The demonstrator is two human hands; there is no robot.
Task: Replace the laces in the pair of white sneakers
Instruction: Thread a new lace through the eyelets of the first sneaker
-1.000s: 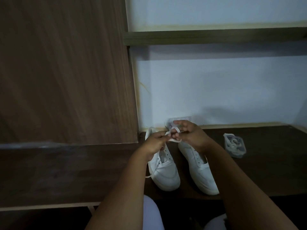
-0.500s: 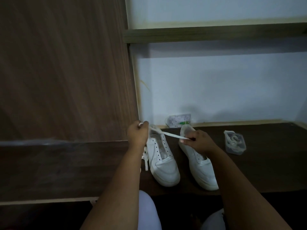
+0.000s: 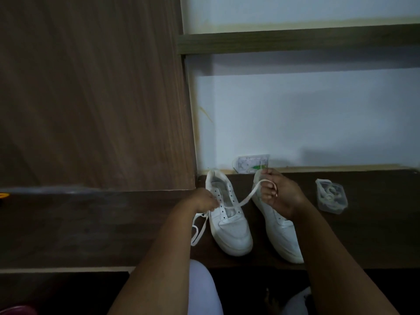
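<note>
Two white sneakers stand side by side on the dark wooden surface (image 3: 363, 242), toes pointing toward the near edge, heels toward the pale wall. The left sneaker (image 3: 229, 226) shows its open tongue and two rows of dark eyelets with no lacing across them. The right sneaker (image 3: 279, 237) is partly covered by the right forearm, so only its toe and a strip of its heel show.

The left hand (image 3: 202, 201) sits at the left side of the left sneaker, its fingers bent and pinching a flat white lace (image 3: 245, 200) just beside the eyelets. From there the lace runs up and to the right across the gap between the shoes to the right hand (image 3: 277, 192), which is raised above the heel of the right sneaker. The right fingers (image 3: 268, 185) are curled round the lace, with a loop of it passing over them. The lace hangs slack, in a shallow curve.

A loose white lace (image 3: 197, 230) trails on the surface below the left hand, left of the left sneaker.

Well to the right lies a small clear plastic packet (image 3: 331, 197) with coiled white lace inside. At the far edge, leaning on the wall behind the shoes, stands a small printed card (image 3: 250, 163).
</note>
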